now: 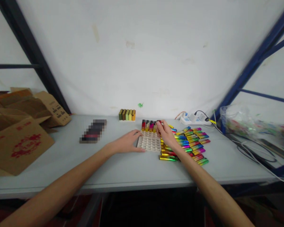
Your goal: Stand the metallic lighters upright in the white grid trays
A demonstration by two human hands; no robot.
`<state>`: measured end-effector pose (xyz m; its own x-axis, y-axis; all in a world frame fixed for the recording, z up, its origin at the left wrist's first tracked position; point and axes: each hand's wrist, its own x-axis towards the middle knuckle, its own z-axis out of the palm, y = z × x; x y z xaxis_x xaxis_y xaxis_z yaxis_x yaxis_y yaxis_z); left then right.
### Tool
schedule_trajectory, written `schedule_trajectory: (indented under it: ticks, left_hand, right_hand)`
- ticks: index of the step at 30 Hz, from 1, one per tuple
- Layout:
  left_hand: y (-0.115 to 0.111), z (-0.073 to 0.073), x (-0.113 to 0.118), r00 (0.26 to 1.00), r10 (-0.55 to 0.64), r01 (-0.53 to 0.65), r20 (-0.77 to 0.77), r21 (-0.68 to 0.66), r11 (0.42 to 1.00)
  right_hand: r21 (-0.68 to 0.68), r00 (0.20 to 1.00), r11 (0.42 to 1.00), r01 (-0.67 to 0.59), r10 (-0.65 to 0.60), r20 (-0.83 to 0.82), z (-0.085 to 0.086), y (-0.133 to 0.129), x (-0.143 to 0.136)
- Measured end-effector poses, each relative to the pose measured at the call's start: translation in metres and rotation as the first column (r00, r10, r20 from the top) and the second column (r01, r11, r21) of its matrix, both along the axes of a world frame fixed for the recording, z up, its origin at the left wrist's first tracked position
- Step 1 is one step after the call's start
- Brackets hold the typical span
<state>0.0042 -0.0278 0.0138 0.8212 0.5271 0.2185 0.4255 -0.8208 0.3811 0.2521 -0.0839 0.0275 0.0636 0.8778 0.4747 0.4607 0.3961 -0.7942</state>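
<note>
A pale tray [149, 142] with rows of round hollows lies on the table, and upright lighters [147, 125] in red, yellow and purple fill its back row. My left hand [126, 142] rests at the tray's left edge, thumb and fingers spread apart around the corner. At the back right corner of the tray, my right hand [165, 132] pinches a red lighter [159, 122]. Many shiny multicoloured lighters [191, 142] lie flat in a pile to the right, partly hidden under my right forearm.
A small block of upright lighters [127, 115] stands by the wall. Cardboard boxes [21, 142] are at the left, near a pixelated dark object [93, 130]. A power strip [195, 119], cables [248, 148] and plastic bags [241, 119] lie at the right between blue frame posts.
</note>
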Motion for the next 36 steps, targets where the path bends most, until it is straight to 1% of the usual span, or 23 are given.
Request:
schedule_trajectory:
  ticks: [2,4,6,9,12,17,20,23,26,29,33,35,36]
  left_hand:
    - [-0.001,0.000,0.000,1.000,0.007,-0.007,0.011,-0.002,1.000]
    - [-0.003,0.000,0.001,0.999,0.026,-0.026,0.027,0.000,1.000]
    - [-0.005,0.000,0.002,0.998,0.042,-0.042,0.045,0.007,0.999]
    - [-0.007,-0.001,0.003,0.997,0.045,-0.046,0.059,0.010,0.999]
    - [-0.008,-0.003,0.004,0.997,0.042,-0.042,0.065,0.003,0.999]
    - [-0.009,-0.005,0.005,0.996,0.046,-0.046,0.080,0.000,0.999]
    - [-0.009,-0.006,0.005,0.997,0.044,-0.044,0.065,-0.002,0.999]
    - [-0.009,-0.007,0.006,0.997,0.047,-0.047,0.056,0.006,0.999]
    - [-0.008,-0.007,0.005,0.998,0.038,-0.038,0.047,0.012,0.999]
    - [-0.008,-0.007,0.005,0.999,0.045,-0.045,0.030,0.009,0.999]
    - [-0.010,-0.004,0.005,0.998,0.040,-0.040,0.041,0.010,0.999]
    - [-0.010,-0.003,0.005,0.999,0.034,-0.035,0.036,0.008,0.999]
    - [-0.010,-0.003,0.006,0.999,0.034,-0.034,0.034,0.008,0.999]
  right_hand:
    - [0.107,0.995,0.993,0.047,-0.056,0.086,0.003,-0.001,0.002]
    - [0.217,0.971,0.969,0.116,-0.156,0.179,0.007,-0.003,0.005]
    - [0.241,0.944,0.961,0.137,-0.200,0.261,0.012,-0.006,0.007]
    - [0.167,0.923,0.975,0.146,-0.195,0.330,0.017,-0.008,0.007]
    - [0.111,0.917,0.985,0.134,-0.165,0.362,0.017,-0.005,0.002]
    - [0.080,0.867,0.997,0.025,-0.061,0.494,0.007,0.012,-0.011]
    - [0.046,0.830,0.999,-0.007,-0.020,0.557,0.001,0.020,-0.017]
    - [0.007,0.785,1.000,-0.019,0.011,0.619,-0.002,0.024,-0.019]
    - [-0.020,0.727,1.000,0.018,0.001,0.687,0.003,0.025,-0.020]
    - [-0.067,0.641,0.995,0.067,0.008,0.768,0.013,0.028,-0.023]
    - [-0.079,0.507,0.979,0.186,-0.027,0.862,0.026,0.033,-0.037]
    - [-0.087,0.463,0.968,0.236,-0.033,0.885,0.027,0.033,-0.046]
    - [-0.096,0.457,0.965,0.243,-0.027,0.889,0.026,0.032,-0.049]
